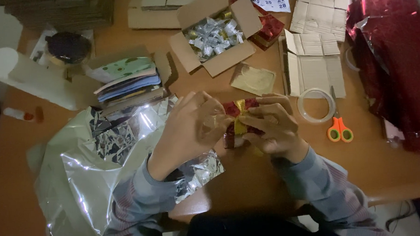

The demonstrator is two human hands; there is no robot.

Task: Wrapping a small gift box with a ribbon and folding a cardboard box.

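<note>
Both hands pinch small boxy gift (238,124) at table (249,186) centre: left hand (191,128), right hand (271,127). Glossy red foil wrap, gold ribbon (240,113). Crinkled silver foil (99,159) left; clear tape ring (316,106), orange scissors (339,127) right.

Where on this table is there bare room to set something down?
Bare wood lies right of the right hand, below the scissors and tape roll. The open box of wrapped sweets, flat cardboard and silver foil crowd the rest.
</note>
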